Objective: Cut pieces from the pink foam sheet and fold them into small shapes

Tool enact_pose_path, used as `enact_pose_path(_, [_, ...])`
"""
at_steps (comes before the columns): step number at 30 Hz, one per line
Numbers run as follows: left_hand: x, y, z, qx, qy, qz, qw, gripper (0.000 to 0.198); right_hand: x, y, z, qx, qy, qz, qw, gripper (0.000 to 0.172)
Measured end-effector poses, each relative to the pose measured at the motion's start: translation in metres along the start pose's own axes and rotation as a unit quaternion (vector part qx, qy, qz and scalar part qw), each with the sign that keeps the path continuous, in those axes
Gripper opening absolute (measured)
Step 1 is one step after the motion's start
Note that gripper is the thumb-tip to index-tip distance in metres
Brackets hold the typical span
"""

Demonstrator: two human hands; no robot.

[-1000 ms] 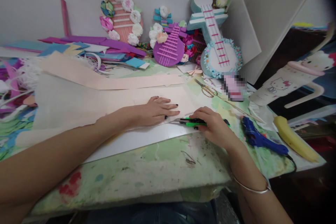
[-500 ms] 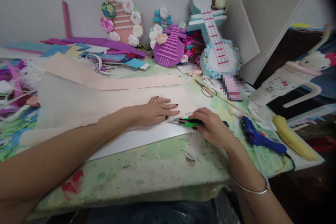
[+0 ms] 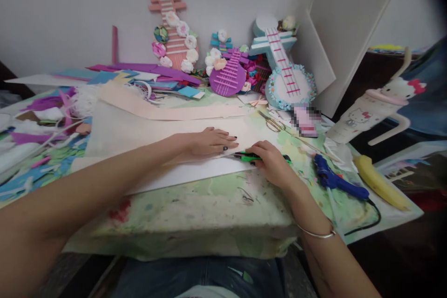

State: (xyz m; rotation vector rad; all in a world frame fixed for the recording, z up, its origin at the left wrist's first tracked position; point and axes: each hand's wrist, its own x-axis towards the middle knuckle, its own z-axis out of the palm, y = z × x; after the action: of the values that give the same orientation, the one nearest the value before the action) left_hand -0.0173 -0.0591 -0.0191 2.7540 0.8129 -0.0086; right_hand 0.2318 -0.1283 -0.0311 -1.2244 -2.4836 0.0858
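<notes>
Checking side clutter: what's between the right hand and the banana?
In the head view, the blue glue gun lies on the paint-stained table cover between the right hand, which holds the green cutter, and the banana.

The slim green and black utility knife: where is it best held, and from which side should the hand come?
Probably best by the long handle of this slim green and black utility knife, from the right, where the right hand holds it: the blade end points left, toward the left hand.
</notes>
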Motion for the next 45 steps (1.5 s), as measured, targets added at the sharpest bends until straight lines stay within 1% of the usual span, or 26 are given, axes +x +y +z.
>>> enact_pose_path(2, [0.0, 0.004, -0.007, -0.011, 0.01, -0.021, 1.0, 0.044, -0.001, 0.001, 0.001, -0.003, 0.005, 0.001, 1.0, 0.042])
enact_pose_path(5, [-0.003, 0.009, -0.009, -0.016, 0.063, -0.047, 0.997, 0.043, -0.001, 0.003, 0.003, -0.001, 0.013, -0.002, 1.0, 0.042])
enact_pose_path(7, [-0.007, 0.01, -0.002, -0.027, 0.112, -0.073, 0.991, 0.041, -0.001, 0.004, 0.004, 0.003, 0.021, -0.002, 1.0, 0.041])
enact_pose_path(10, [-0.015, 0.008, 0.015, -0.064, 0.194, -0.091, 0.975, 0.037, -0.001, 0.005, 0.005, 0.008, 0.03, -0.002, 1.0, 0.04])
enact_pose_path(12, [-0.019, 0.006, 0.025, -0.083, 0.219, -0.085, 0.968, 0.035, 0.0, 0.005, 0.005, 0.012, 0.033, -0.004, 0.999, 0.042])
enact_pose_path(15, [-0.02, 0.004, 0.031, -0.088, 0.22, -0.068, 0.969, 0.031, 0.001, 0.004, 0.005, 0.013, 0.034, -0.011, 0.999, 0.044])
enact_pose_path(19, [-0.016, 0.006, 0.032, -0.081, 0.185, -0.057, 0.978, 0.031, 0.001, 0.004, 0.006, 0.01, 0.033, -0.018, 0.999, 0.046])
enact_pose_path(22, [-0.014, 0.006, 0.033, -0.085, 0.177, -0.054, 0.979, 0.033, 0.002, 0.004, 0.007, 0.012, 0.032, -0.028, 0.999, 0.047])
enact_pose_path(25, [-0.015, 0.006, 0.035, -0.094, 0.177, -0.057, 0.978, 0.033, 0.002, 0.004, 0.007, 0.01, 0.036, -0.038, 0.999, 0.048])
enact_pose_path(31, [-0.015, 0.007, 0.033, -0.104, 0.159, -0.071, 0.979, 0.033, 0.002, 0.001, 0.006, 0.004, 0.035, -0.034, 0.999, 0.049])
enact_pose_path(38, [-0.014, 0.006, 0.033, -0.109, 0.168, -0.076, 0.977, 0.034, -0.001, 0.004, 0.006, 0.002, 0.04, -0.03, 0.999, 0.053])
enact_pose_path(45, [-0.014, 0.006, 0.032, -0.119, 0.171, -0.079, 0.975, 0.032, -0.001, 0.002, 0.004, 0.007, 0.044, -0.019, 0.999, 0.051])
